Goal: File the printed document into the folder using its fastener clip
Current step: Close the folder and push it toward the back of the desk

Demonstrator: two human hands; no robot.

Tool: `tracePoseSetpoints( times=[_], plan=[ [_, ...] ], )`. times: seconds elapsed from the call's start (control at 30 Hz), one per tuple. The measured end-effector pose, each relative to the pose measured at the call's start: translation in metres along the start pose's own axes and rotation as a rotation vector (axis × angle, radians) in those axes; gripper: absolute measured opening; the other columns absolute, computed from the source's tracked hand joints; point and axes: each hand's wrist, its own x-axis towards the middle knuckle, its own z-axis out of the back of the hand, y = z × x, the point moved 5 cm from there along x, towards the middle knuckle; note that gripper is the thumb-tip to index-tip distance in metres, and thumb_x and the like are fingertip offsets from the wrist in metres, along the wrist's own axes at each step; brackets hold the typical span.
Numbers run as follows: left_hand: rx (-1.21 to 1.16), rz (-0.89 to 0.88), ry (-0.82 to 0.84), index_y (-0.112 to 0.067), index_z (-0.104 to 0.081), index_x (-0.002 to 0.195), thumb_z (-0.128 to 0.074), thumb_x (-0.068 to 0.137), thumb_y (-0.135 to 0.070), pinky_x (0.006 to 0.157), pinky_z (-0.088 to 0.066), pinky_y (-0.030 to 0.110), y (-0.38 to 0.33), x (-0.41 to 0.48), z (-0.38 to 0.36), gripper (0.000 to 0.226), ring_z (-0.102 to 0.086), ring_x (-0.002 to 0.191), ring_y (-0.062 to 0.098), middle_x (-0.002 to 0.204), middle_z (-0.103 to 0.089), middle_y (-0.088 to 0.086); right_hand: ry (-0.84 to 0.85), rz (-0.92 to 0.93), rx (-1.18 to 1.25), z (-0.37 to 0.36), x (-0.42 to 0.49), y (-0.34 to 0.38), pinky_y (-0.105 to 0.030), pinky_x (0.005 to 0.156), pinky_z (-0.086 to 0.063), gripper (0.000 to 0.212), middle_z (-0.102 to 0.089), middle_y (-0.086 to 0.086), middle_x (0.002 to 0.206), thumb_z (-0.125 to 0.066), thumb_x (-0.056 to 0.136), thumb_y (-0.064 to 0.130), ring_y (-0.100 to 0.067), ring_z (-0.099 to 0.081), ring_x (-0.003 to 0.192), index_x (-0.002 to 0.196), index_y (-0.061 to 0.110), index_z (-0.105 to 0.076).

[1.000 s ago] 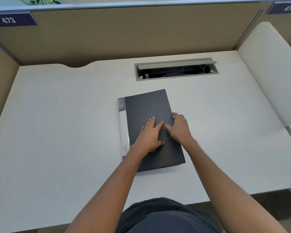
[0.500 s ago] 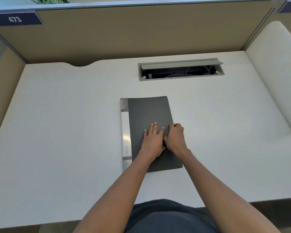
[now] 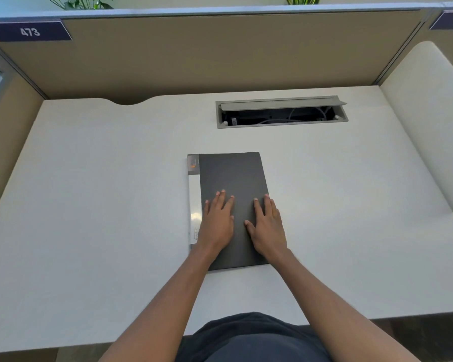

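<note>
A dark grey folder [image 3: 232,176] lies closed and flat on the white desk [image 3: 102,205], with a white and grey label strip along its left spine. My left hand [image 3: 217,220] rests palm down on the lower left of the cover, fingers spread. My right hand [image 3: 268,226] rests palm down on the lower right of the cover, near its right edge. Neither hand grips anything. The printed document and the fastener clip are hidden from view.
An open cable tray [image 3: 281,113] is sunk into the desk behind the folder. Tan partition walls [image 3: 220,53] close the back and left; a white curved panel [image 3: 429,121] stands on the right. A sign reading 473 [image 3: 29,31] hangs at the top left.
My two hands, which were touching near the folder's lower right, have moved apart and now lie flat side by side on the cover. The folder has straightened slightly.
</note>
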Motion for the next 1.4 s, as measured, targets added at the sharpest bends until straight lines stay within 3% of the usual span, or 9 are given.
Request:
tracePoseSetpoints(
  times=[0.23,0.43,0.67,0.77,0.83,1.0,1.13,1.27,1.4],
  plan=[
    [-0.092,0.413,-0.154,-0.013,-0.026,0.161,-0.047,0.104,-0.029,0.125,-0.025,0.046,0.050,-0.031,0.025,0.063,-0.021,0.155,0.035,0.167,-0.023,0.020,0.022,0.006,0.031,-0.018,-0.003,-0.004,-0.041,0.130,-0.006,0.066,0.004,-0.009,0.172,-0.033,0.108,0.044,-0.027,0.005,0.159,0.164,0.020,-0.009],
    [-0.173,0.479,-0.165,-0.012,-0.029,0.158,-0.051,0.101,-0.024,0.105,-0.045,0.047,0.047,-0.033,0.034,0.063,-0.048,0.132,0.035,0.145,-0.054,0.012,0.021,-0.004,-0.022,-0.023,-0.002,-0.002,-0.043,0.130,-0.007,0.066,0.007,-0.013,0.171,-0.030,0.109,0.043,-0.030,0.008,0.159,0.164,0.017,-0.004],
    [-0.734,0.753,-0.271,-0.007,-0.038,0.156,-0.064,0.094,-0.012,0.112,-0.044,0.042,0.058,-0.026,0.044,0.067,-0.051,0.137,0.036,0.148,-0.055,0.017,0.008,-0.007,-0.058,-0.018,-0.003,-0.002,-0.038,0.130,-0.010,0.066,0.004,-0.011,0.172,-0.032,0.108,0.045,-0.028,0.004,0.159,0.164,0.020,-0.006],
    [-0.905,0.788,-0.307,0.001,-0.066,0.120,-0.068,0.087,-0.004,0.085,-0.052,0.039,0.067,-0.027,0.048,0.033,-0.065,0.105,0.042,0.115,-0.069,0.021,-0.003,-0.009,-0.056,-0.015,-0.002,-0.003,-0.037,0.129,-0.016,0.066,0.001,-0.008,0.172,-0.034,0.107,0.047,-0.026,0.000,0.160,0.164,0.022,-0.010],
    [-1.002,0.741,-0.296,-0.006,-0.070,0.092,-0.068,0.086,-0.001,0.076,-0.055,0.041,0.073,-0.026,0.050,0.007,-0.067,0.086,0.037,0.095,-0.072,0.012,-0.002,-0.016,-0.036,-0.012,-0.001,-0.003,-0.036,0.128,-0.019,0.067,-0.002,-0.006,0.172,-0.038,0.106,0.048,-0.025,-0.003,0.159,0.164,0.024,-0.013],
    [-1.076,0.690,-0.157,-0.023,-0.059,0.137,-0.070,0.093,-0.004,0.091,-0.060,0.054,0.075,-0.027,0.050,0.049,-0.072,0.101,0.034,0.115,-0.072,0.010,-0.020,-0.071,0.173,-0.001,0.002,-0.006,-0.038,0.124,-0.029,0.061,-0.019,-0.004,0.168,-0.053,0.102,0.042,-0.023,-0.015,0.156,0.158,0.026,-0.034],
    [-1.190,0.703,-0.154,-0.022,-0.060,0.136,-0.068,0.094,-0.001,0.081,-0.061,0.046,0.081,-0.029,0.043,0.048,-0.074,0.098,0.035,0.116,-0.075,0.017,-0.063,-0.153,0.418,0.013,0.012,-0.014,-0.036,0.122,-0.030,0.048,-0.037,-0.013,0.157,-0.063,0.099,0.029,-0.029,-0.034,0.147,0.145,0.020,-0.055],
    [-1.325,0.727,-0.109,-0.022,-0.062,0.134,-0.064,0.096,0.002,0.062,-0.061,0.033,0.080,-0.031,0.042,0.045,-0.076,0.088,0.027,0.106,-0.077,0.008,-0.087,-0.235,0.559,0.029,0.021,-0.024,-0.037,0.119,-0.035,0.054,-0.047,-0.013,0.149,-0.071,0.093,0.021,-0.028,-0.046,0.139,0.145,0.016,-0.055],
    [-1.397,0.749,-0.092,-0.018,-0.061,0.136,-0.063,0.097,0.003,0.073,-0.062,0.038,0.085,-0.034,0.040,0.045,-0.073,0.095,0.031,0.117,-0.072,0.012,-0.062,-0.295,0.668,0.031,0.024,-0.028,-0.032,0.111,-0.041,0.063,-0.053,-0.004,0.148,-0.074,0.090,0.019,-0.023,-0.051,0.136,0.148,0.021,-0.051]
  ],
)
